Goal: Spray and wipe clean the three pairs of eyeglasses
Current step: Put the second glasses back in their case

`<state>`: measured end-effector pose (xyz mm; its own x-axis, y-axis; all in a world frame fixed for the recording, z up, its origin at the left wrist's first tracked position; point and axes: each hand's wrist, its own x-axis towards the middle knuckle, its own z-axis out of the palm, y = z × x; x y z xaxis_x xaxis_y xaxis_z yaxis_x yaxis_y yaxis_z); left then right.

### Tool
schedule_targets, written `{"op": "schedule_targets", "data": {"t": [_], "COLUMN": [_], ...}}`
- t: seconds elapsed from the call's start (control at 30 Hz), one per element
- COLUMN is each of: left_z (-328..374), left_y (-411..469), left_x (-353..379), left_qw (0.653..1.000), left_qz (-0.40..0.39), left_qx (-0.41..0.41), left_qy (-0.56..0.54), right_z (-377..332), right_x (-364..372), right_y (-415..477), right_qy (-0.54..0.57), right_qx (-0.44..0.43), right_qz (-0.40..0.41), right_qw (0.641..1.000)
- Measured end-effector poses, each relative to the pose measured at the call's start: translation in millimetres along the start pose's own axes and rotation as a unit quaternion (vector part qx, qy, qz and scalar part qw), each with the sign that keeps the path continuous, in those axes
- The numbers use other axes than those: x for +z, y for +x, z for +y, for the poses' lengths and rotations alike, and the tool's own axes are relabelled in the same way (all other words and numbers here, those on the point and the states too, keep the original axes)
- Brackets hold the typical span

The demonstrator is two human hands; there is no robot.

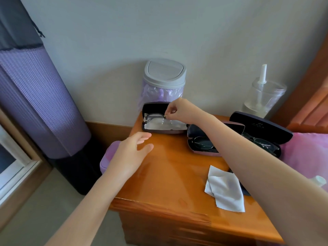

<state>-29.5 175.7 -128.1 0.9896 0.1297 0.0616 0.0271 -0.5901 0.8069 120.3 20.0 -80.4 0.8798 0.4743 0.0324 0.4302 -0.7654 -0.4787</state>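
Note:
Three open glasses cases lie on a wooden nightstand. In the far left case a dark-framed pair of glasses rests on a white cloth, and my right hand pinches that pair at its frame. The middle case holds a second pair of glasses, partly behind my right forearm. A third pair of glasses lies in the right case. My left hand hovers open over the nightstand's left edge, holding nothing. A grey wiping cloth lies crumpled at the front right.
A small grey swing-lid bin with a purple liner stands behind the left case. A clear tumbler with a straw stands at the back right. A pink pillow lies to the right, a purple box below the left edge, a rolled purple mat far left.

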Motion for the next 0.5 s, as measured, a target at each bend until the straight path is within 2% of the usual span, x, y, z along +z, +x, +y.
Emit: {"op": "schedule_targets", "data": {"t": [0.27, 0.5], "left_z": [3.8, 4.5], "left_y": [-3.7, -4.9], "left_x": [3.3, 3.8], "left_qw": [0.998, 0.997], "left_qz": [-0.014, -0.013], "left_qx": [0.002, 0.004], "left_qy": [0.059, 0.082], "right_z": [-4.4, -2.1], "right_x": [-0.7, 1.3], "right_y": [-4.9, -7.4], "right_qy": [-0.085, -0.094], "right_qx": [-0.008, -0.015], "right_qz": [-0.023, -0.018], "right_qw": [0.996, 0.995]}}
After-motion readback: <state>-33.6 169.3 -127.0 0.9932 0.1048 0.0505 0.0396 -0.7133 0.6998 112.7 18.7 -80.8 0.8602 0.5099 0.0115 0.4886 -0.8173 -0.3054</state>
